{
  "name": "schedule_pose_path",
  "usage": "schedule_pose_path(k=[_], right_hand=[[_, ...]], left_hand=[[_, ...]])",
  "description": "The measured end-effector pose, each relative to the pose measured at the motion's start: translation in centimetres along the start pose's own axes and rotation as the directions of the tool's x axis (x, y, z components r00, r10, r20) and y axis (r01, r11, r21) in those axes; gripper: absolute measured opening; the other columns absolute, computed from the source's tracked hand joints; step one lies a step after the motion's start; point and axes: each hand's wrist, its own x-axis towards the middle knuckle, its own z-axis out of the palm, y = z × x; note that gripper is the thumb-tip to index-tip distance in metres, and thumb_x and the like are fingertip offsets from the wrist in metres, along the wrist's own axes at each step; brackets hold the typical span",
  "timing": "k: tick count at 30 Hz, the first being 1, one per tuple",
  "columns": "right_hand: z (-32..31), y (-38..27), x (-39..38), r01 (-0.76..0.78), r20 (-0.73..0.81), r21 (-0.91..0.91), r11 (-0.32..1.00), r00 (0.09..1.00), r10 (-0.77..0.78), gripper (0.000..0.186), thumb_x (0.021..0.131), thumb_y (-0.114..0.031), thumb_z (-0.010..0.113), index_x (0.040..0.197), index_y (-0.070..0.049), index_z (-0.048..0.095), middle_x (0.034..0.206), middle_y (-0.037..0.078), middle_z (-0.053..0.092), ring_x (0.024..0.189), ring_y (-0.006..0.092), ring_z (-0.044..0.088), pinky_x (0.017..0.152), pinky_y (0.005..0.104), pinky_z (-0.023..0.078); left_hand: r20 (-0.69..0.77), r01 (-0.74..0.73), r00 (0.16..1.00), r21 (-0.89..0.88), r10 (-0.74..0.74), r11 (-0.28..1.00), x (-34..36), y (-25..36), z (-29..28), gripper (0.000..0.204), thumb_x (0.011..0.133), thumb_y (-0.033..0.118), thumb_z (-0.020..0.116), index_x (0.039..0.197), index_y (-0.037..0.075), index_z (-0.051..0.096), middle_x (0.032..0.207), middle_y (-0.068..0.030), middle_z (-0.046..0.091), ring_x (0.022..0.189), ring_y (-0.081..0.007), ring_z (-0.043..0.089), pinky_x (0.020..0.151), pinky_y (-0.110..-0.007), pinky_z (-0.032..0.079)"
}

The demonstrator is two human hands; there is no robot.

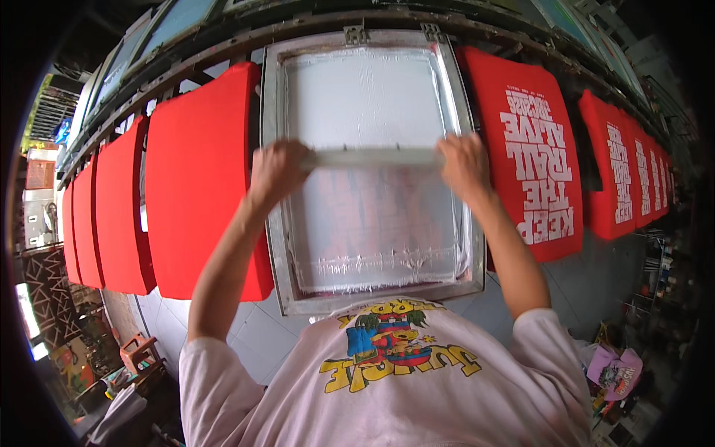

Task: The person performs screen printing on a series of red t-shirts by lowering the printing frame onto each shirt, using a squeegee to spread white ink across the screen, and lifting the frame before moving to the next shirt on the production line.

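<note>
Both my left hand (281, 165) and my right hand (463, 165) are closed on the ends of a long, pale squeegee (376, 157), which lies crosswise over a screen-printing frame (277, 262). The metal-rimmed screen is held at its far edge by two hinge clamps (356, 34). White ink coats the mesh (361, 100) above the squeegee. Below it the mesh is translucent, with blurry reddish lettering showing through, and white ink streaks run along the near edge.
Plain red fabric panels (197, 194) line the rack (298, 32) on the left; red panels (497, 89) with white lettering line it on the right. A tiled floor (160, 328) shows beneath. An orange stool (138, 352) stands lower left, and a pink bag-like item (607, 369) sits lower right.
</note>
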Motion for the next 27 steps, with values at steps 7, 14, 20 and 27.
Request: schedule_pose_path(k=[7,14,20,27], right_hand=[[-2.2,-9.0,-22.0,0.001,-0.143,0.038,0.999,0.990,0.005,0.010,0.088,-0.005,0.062,0.091,-0.007,0.071,0.089,0.006,0.067,0.080,0.0235,0.063,0.076,0.0385,0.044],[-4.2,-9.3,-21.3,0.031,-0.136,0.053,0.998,0.990,-0.023,0.009,0.087,-0.004,0.063,0.090,-0.008,0.071,0.088,0.003,0.067,0.081,0.0217,0.062,0.077,0.0373,0.044],[-5.8,-10.2,-23.3,0.004,-0.031,0.096,0.995,1.000,-0.001,0.010,0.086,-0.006,0.064,0.092,-0.007,0.072,0.091,0.003,0.068,0.083,0.0213,0.063,0.079,0.0376,0.044],[-0.9,-8.9,-22.9,-0.019,-0.180,0.059,0.998,0.983,0.030,0.015,0.087,-0.005,0.063,0.094,-0.006,0.075,0.097,0.006,0.074,0.082,0.0228,0.069,0.075,0.0374,0.047]], left_hand=[[-0.146,0.019,0.989,-0.139,-0.039,0.990,-23.5,12.1,0.2,0.044,0.057,0.004,0.080,0.100,0.011,0.078,0.108,-0.0012,0.076,0.086,-0.0205,0.070,0.073,-0.034,0.056],[-0.158,0.011,0.987,-0.185,-0.041,0.983,-23.6,12.7,-1.1,0.045,0.059,0.008,0.078,0.104,0.008,0.077,0.109,-0.0010,0.075,0.086,-0.0215,0.067,0.073,-0.035,0.054],[-0.090,0.002,0.996,-0.230,-0.023,0.973,-25.4,13.3,-2.3,0.044,0.061,0.008,0.077,0.105,0.009,0.077,0.108,-0.0012,0.075,0.087,-0.0208,0.067,0.072,-0.035,0.053],[-0.178,-0.004,0.984,-0.109,-0.016,0.994,-23.8,12.1,1.4,0.036,0.071,0.010,0.068,0.105,0.011,0.078,0.116,0.0005,0.075,0.094,-0.0155,0.071,0.075,-0.031,0.051]])
